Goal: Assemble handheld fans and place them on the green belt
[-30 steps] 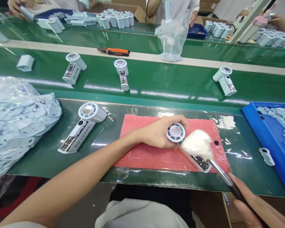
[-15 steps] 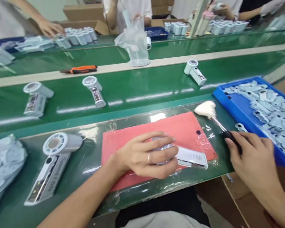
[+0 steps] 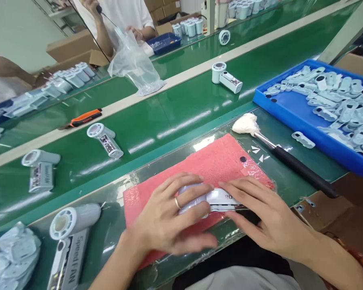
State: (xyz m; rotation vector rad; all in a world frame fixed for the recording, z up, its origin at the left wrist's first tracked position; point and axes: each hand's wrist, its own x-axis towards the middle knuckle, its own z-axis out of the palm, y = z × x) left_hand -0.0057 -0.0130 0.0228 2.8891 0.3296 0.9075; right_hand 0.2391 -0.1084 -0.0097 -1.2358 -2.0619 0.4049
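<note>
Handheld fan [image 3: 220, 197]: two-hand hold over the red mat [image 3: 211, 157]

Position: Handheld fan over the near part of the red mat, round head toward the left, handle toward the right. Contact with the mat cannot be confirmed.

Grip: The left hand [image 3: 166, 219] has its fingers curled over the round head; its thumb is blurred and apart from the shell. The right hand [image 3: 269, 213] grasps the handle, thumb on the near side, fingers across the top, covering the end.

Handling: Judged light, with a stiff, smooth shell that may slip. A seam shows along the handle's near side; treat it as the delicate part. Hold by the round head and the handle's sides, off the seam.

Clearance: The near edge of the bench [image 3: 323, 165] runs close to the mat; limit travel that way. A padded hammer [image 3: 286, 158] lies right of the mat, with a blue tray [image 3: 302, 129] beyond. A second fan [image 3: 78, 245] lies left. Best room: the mat's far part, watching the black disc [image 3: 243, 159].
</note>
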